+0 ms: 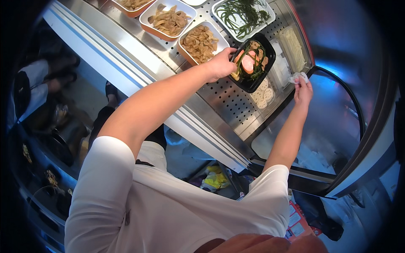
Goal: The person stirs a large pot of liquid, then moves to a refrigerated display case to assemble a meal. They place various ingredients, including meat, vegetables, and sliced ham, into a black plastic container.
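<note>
My left hand (221, 66) grips the near-left rim of a black plastic tray (270, 50), thumb over the edge. In the tray lie pink round slices (247, 64), green stems and brownish pieces. To the right, my right hand (303, 90) pinches a small crumpled piece of clear plastic (298, 77) near the case's glass end. Beneath and beside the black tray, sliced lotus root (263, 96) sits in a clear container, partly hidden. My left wrist passes next to an orange-and-white dish (184, 47) of brown mushroom-like pieces.
Another orange-and-white dish (145, 23) stands farther left. A white tray (218, 17) of green stems lies at the back, and pale strands (294, 45) in a clear container to its right. The perforated metal shelf (232, 101) ends at a white-edged ledge (139, 80); curved glass (333, 114) bounds the right.
</note>
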`<state>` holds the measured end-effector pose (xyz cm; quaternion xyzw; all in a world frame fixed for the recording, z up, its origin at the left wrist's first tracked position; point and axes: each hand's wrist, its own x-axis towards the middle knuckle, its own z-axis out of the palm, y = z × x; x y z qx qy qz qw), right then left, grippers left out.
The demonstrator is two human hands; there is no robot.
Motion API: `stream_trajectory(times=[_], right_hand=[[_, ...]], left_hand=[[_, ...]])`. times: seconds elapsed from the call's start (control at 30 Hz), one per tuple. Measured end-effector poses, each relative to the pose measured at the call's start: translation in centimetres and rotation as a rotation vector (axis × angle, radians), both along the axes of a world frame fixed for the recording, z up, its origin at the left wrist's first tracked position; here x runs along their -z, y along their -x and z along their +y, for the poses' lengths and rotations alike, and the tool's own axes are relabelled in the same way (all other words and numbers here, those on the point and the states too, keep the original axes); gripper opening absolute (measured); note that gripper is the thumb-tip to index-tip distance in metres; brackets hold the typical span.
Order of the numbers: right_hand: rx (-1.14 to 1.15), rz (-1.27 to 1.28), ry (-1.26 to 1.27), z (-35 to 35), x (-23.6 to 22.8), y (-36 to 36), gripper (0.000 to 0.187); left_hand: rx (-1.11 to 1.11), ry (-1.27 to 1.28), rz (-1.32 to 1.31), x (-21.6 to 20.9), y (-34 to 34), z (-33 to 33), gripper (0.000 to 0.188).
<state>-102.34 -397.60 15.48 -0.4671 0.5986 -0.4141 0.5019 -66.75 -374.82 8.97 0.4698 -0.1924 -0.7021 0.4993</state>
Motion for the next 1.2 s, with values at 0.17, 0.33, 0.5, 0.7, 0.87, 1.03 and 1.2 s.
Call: stream_trajectory(times=[0.17,0.33,0.5,0.7,0.87,1.03,1.2], right_hand=[[-0.179,-0.139,0.013,6.8,-7.2,-10.0,0.025],[-0.425,-0.171,-0.109,11.9,-8.7,-16.5,0.025],[-0.434,0.098,-0.112,12.3,-8.8,-18.2,0.03],[-0.664,0.659,-0.004,11.5,-9.3,-18.1,0.037],[-0.268,0.325,0.134,6.8,-8.0,-13.6,0.024],[0.085,0.524,-0.057,-1.0,-0.8,-1.5,0.02],[-0.145,1.151,-0.088,-3.1,5.6,3.3,0.037]], left_hand=[[0.016,-0.005,-0.01,-0.1,-0.4,0.0,0.081],[0.054,0.02,0.041,-1.4,-0.7,0.4,0.08],[0.017,0.102,0.046,-0.8,-0.4,0.6,0.076],[0.02,0.109,0.071,-1.5,-0.7,0.6,0.076],[-0.008,0.111,0.097,-0.8,-0.6,0.3,0.077],[-0.101,0.095,0.187,-2.4,-0.8,0.2,0.078],[-0.166,0.143,0.162,-1.5,-0.6,0.2,0.077]])
